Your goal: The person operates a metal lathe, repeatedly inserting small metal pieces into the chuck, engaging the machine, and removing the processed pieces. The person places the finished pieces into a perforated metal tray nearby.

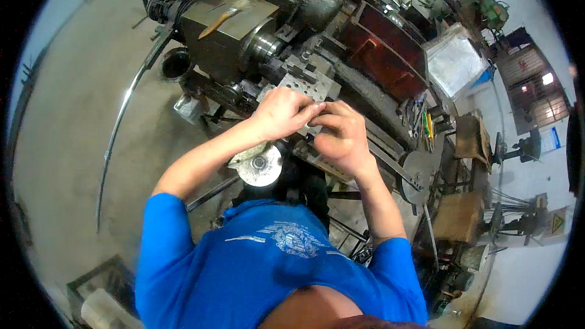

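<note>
My left hand (pixel 280 113) and my right hand (pixel 342 137) meet at the fingertips above the carriage of a lathe. Both are closed, their fingers pinched together; whatever they hold, if anything, is too small or hidden to make out. Just beyond them lies a metal plate with several round holes (pixel 308 87), next to the tool post (pixel 309 66). The shiny spindle chuck (pixel 266 47) sits to the left of the tool post. A pale round handwheel (pixel 259 166) is below my left forearm.
A wooden-handled brush (pixel 218 23) rests on the headstock cover (pixel 250 13). Behind the bed stands a dark red metal guard (pixel 385 52). Hand tools (pixel 420 120) lie at the bed's right end. A long metal rod (pixel 119 119) extends over the floor at left.
</note>
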Tool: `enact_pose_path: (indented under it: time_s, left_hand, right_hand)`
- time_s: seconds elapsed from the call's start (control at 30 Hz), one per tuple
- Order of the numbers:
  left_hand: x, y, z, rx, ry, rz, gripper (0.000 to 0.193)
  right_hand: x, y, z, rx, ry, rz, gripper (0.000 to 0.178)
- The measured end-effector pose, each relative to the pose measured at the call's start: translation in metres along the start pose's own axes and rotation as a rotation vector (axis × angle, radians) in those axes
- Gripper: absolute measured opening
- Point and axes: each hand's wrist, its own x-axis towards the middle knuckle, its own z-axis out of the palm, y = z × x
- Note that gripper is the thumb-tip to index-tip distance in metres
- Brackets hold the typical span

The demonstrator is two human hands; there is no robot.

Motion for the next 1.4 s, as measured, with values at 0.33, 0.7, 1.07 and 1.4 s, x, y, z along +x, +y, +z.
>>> enact_pose_path:
  time_s: [0.33, 0.7, 1.07, 1.4]
  left_hand:
    - [-0.049, -0.054, -0.111, -0.193, 0.123, -0.411, 0.020]
    - [-0.230, -0.121, -0.228, 0.716, 0.391, -0.795, 0.024]
    - [-0.263, -0.162, -0.207, 0.267, 0.596, -0.876, 0.030]
    - [-0.243, -0.147, -0.203, 0.830, 0.258, -0.860, 0.026]
  right_hand:
    - [0.088, 0.048, 0.039, -0.147, -0.086, -0.092, 0.020]
    - [0.136, 0.100, 0.078, -0.390, -0.334, 0.249, 0.029]
    - [0.147, 0.089, 0.071, -0.409, -0.471, 0.247, 0.033]
    - [0.154, 0.089, 0.078, -0.411, -0.492, 0.270, 0.032]
